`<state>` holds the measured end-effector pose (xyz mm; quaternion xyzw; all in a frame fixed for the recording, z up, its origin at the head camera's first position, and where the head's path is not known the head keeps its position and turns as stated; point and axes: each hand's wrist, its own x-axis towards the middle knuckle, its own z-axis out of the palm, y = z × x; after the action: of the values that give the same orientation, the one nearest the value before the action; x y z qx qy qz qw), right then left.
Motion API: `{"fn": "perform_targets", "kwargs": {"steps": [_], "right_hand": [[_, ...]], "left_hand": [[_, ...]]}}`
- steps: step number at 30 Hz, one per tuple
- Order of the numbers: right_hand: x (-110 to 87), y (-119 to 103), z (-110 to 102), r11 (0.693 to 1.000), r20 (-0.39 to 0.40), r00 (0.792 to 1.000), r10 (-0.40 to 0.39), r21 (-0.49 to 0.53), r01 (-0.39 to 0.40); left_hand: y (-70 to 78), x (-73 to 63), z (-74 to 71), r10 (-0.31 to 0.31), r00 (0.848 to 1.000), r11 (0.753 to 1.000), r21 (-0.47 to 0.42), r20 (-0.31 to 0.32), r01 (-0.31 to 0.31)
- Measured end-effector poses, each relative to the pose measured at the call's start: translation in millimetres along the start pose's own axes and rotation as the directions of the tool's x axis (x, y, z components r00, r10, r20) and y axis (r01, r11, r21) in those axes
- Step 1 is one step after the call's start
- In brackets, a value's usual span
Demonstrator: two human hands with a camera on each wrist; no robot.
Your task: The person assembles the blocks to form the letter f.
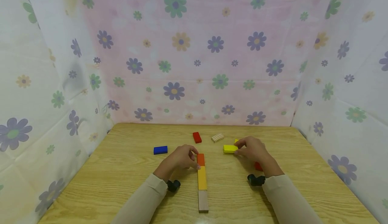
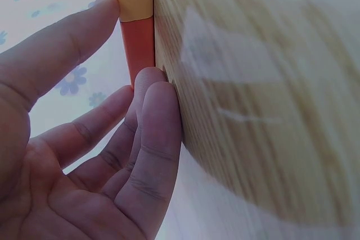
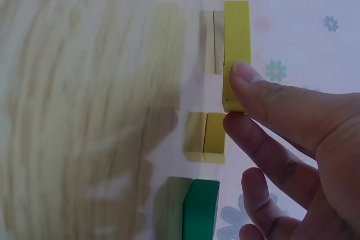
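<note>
A straight row of blocks runs along the table: a red-orange block (image 1: 200, 159) at the far end, a yellow-orange block (image 1: 201, 178), then a greyish-beige block (image 1: 203, 202) nearest me. My left hand (image 1: 183, 157) is at the row's left side. In the left wrist view its thumb reaches the yellow-orange block while the index fingertip meets the far end of the red-orange one; the other fingers bend loosely close to the tabletop. Right of the row, my right hand (image 1: 253, 148) pinches one end of a yellow block (image 3: 236, 32) between thumb and index finger.
A blue block (image 1: 160, 150) lies on the left. Behind the row are a red block (image 1: 197, 137) and a ribbed pale wooden block (image 1: 217, 137). A second yellow block (image 3: 214, 139), a green block (image 3: 199, 212) and another red block (image 1: 258, 166) lie near the right hand.
</note>
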<state>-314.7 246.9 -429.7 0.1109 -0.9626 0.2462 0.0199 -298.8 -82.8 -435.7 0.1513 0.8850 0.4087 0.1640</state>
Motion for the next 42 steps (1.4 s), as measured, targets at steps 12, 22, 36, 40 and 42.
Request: {"fn": "perform_targets", "kwargs": {"steps": [12,22,36,40,42], "right_hand": [[2.4,-9.2,7.2,1.000,0.007,1.000,-0.025,0.013,0.024],[3.2,-25.9,14.8,1.000,0.021,1.000,-0.010,0.028,0.010],[0.8,-45.4,22.9,0.997,0.048,0.998,-0.032,0.075,0.028],[-0.8,-50.3,25.3,0.995,0.052,0.999,-0.010,0.095,0.005],[-0.9,-52.1,26.8,0.995,0.057,0.998,0.007,0.099,-0.012]], "left_hand": [[-1.8,1.4,-0.3,0.005,1.000,1.000,0.018,-0.004,-0.005],[-3.7,3.9,-0.1,0.011,1.000,0.999,0.037,-0.007,-0.010],[-3.0,4.3,-0.3,0.006,1.000,1.000,0.023,0.003,-0.006],[-2.9,3.4,-0.4,0.010,1.000,1.000,0.018,0.005,-0.011],[-2.9,3.1,-0.4,0.011,1.000,1.000,0.015,0.007,-0.011]]}}
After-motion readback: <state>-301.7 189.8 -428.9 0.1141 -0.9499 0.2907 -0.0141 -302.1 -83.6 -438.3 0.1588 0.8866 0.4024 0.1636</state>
